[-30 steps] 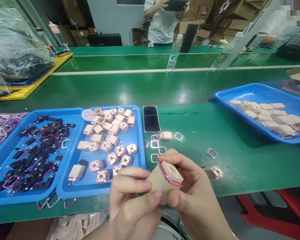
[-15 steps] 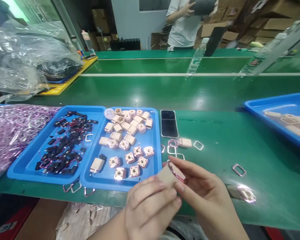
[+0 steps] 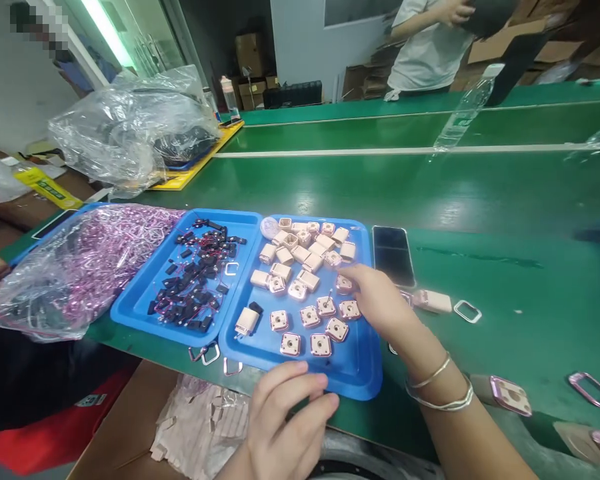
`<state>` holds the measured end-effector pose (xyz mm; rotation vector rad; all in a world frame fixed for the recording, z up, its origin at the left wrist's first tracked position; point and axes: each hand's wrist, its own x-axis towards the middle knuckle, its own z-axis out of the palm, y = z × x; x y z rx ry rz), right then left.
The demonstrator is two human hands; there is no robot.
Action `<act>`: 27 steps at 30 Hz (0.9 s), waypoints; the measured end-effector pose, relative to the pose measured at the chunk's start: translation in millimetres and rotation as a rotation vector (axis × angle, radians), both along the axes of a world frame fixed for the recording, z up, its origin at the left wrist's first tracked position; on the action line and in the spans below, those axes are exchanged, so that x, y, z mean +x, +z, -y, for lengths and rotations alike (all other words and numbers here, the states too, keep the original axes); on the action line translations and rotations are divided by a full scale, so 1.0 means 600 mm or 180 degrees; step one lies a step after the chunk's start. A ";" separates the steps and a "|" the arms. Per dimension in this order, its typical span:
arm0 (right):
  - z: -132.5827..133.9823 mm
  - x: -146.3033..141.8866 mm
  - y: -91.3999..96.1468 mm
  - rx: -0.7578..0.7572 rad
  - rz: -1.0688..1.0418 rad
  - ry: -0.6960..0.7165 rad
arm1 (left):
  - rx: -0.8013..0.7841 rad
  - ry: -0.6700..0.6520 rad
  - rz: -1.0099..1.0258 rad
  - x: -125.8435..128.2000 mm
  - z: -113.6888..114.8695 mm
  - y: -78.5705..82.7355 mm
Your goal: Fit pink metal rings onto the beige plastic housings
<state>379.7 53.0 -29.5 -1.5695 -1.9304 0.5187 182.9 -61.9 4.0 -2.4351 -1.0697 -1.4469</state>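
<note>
The left hand (image 3: 290,415), fingers loosely bent and parted, hovers near the edge of a smooth plastic blue tray (image 3: 350,367), whose matte, round-cornered beige blocks (image 3: 321,345), many rimmed in glossy pink, lie toward twelve o'clock. At one o'clock the right hand (image 3: 377,300) reaches to a rimmed block (image 3: 344,285), though with its fingertips partly hidden I cannot tell whether it pinches it. At eleven, spindly wires tangle among small black parts (image 3: 193,287).

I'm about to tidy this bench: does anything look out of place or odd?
A pale frame stands out among the black wired parts in a blue tray. Loose frames lie by the front left corner of the neighbouring tray of beige cases, near the edge of the bench, where they might get knocked off.
</note>
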 end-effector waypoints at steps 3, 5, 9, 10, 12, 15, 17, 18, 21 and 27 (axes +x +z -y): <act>0.018 0.037 0.016 -0.0004 0.0069 -0.0081 | -0.0038 0.0042 -0.0126 -0.010 -0.008 -0.003; 0.041 0.079 0.032 0.0108 0.0162 -0.0364 | -0.0074 -0.0016 -0.0219 -0.017 -0.018 -0.009; 0.107 0.180 0.058 0.0434 0.0474 -0.1376 | -0.0190 -0.0224 -0.0119 -0.009 -0.056 -0.031; 0.125 0.204 0.061 0.0477 0.0550 -0.1634 | -0.0253 -0.0286 -0.0051 0.000 -0.066 -0.035; 0.160 0.245 0.060 0.0472 0.0663 -0.2072 | -0.0396 -0.0436 -0.0003 0.025 -0.085 -0.039; 0.200 0.284 0.051 0.0269 0.0718 -0.2432 | -0.0502 -0.0678 -0.0140 0.068 -0.105 -0.035; 0.210 0.290 0.045 0.0097 0.0694 -0.2466 | -0.0573 -0.0757 -0.0290 0.094 -0.114 -0.030; 0.208 0.286 0.043 0.0029 0.0670 -0.2432 | -0.0616 -0.0768 -0.0355 0.106 -0.117 -0.028; 0.177 0.247 0.038 -0.0100 0.0554 -0.2098 | -0.0714 -0.0764 -0.0468 0.138 -0.119 -0.021; 0.086 0.156 0.030 -0.0466 0.0106 -0.1410 | -0.0866 -0.0804 -0.0514 0.165 -0.099 -0.016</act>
